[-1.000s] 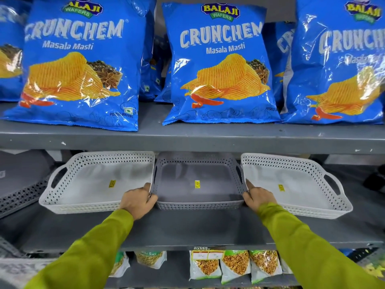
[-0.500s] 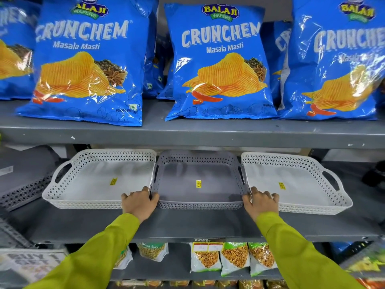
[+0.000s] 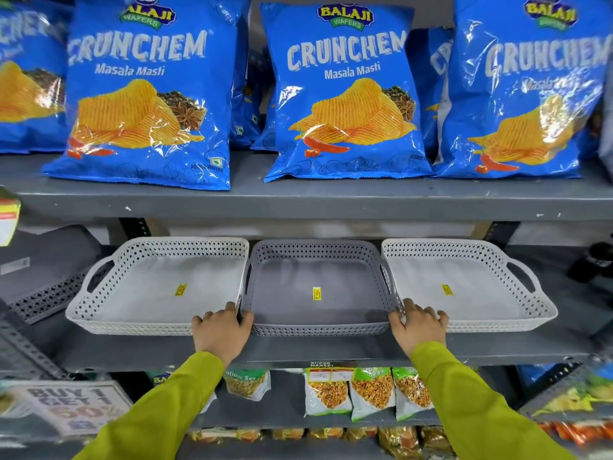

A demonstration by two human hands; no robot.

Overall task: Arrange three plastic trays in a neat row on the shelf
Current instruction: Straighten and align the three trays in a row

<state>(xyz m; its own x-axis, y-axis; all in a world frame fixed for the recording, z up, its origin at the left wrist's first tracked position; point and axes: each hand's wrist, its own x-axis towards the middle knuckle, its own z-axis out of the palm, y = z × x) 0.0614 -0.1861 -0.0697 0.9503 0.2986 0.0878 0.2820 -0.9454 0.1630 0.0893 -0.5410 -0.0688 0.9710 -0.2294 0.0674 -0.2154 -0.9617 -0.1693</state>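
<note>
Three perforated plastic trays stand side by side on the grey middle shelf [image 3: 298, 348]: a white tray on the left [image 3: 159, 283], a grey tray in the middle [image 3: 315, 277], a white tray on the right [image 3: 464, 280]. Their sides touch. My left hand [image 3: 220, 330] lies over the front corners where the left white tray meets the grey one, fingers spread on the rims. My right hand [image 3: 418, 325] rests the same way on the front corners of the grey tray and the right white tray. Neither hand lifts a tray.
Large blue chip bags [image 3: 338, 94] fill the shelf above, whose edge overhangs the trays. A dark grey perforated tray [image 3: 43, 280] lies to the left. Small snack packets [image 3: 361, 390] hang under the shelf, and a sale sign [image 3: 66, 406] is at lower left.
Both hands moved from the grey tray's side handles to the front corners, fingers now spread over the rims. The trays sit slightly farther back and closer together.
</note>
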